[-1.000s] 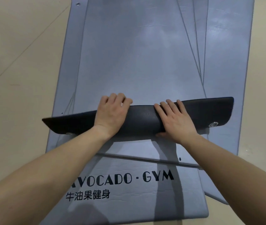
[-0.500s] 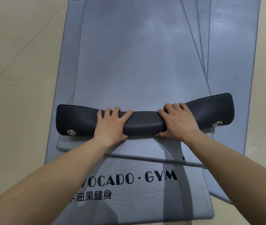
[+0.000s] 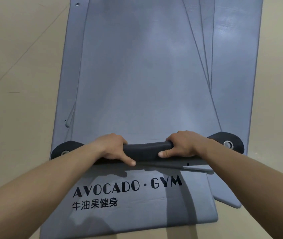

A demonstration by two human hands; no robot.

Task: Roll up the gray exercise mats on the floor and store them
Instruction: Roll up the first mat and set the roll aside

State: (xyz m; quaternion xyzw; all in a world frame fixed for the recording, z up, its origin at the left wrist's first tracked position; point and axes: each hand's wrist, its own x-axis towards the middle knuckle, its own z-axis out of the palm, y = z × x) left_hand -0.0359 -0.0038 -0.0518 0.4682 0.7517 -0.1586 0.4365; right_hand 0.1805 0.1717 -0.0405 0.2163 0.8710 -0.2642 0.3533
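Several gray exercise mats lie stacked on the floor. The top mat (image 3: 145,75) has its near end curled over into a tight roll (image 3: 146,150) that shows its black underside. My left hand (image 3: 112,148) grips the roll left of centre, thumb pointing right along its front. My right hand (image 3: 182,144) grips it right of centre, thumb pointing left. Both loose corners of the roll flare out, each with a metal eyelet (image 3: 228,144). Under the roll lies a mat printed "AVOCADO · GYM" (image 3: 128,186).
Beige tiled floor (image 3: 19,66) surrounds the stack on both sides. Edges of lower mats (image 3: 232,83) fan out on the right, and one corner (image 3: 230,201) sticks out at the near right. Another eyelet (image 3: 77,4) sits at the far left corner.
The flat fold of black underside has been rolled tighter into a thin tube. My hands went from lying flat on top to wrapping around it, thumbs in front.
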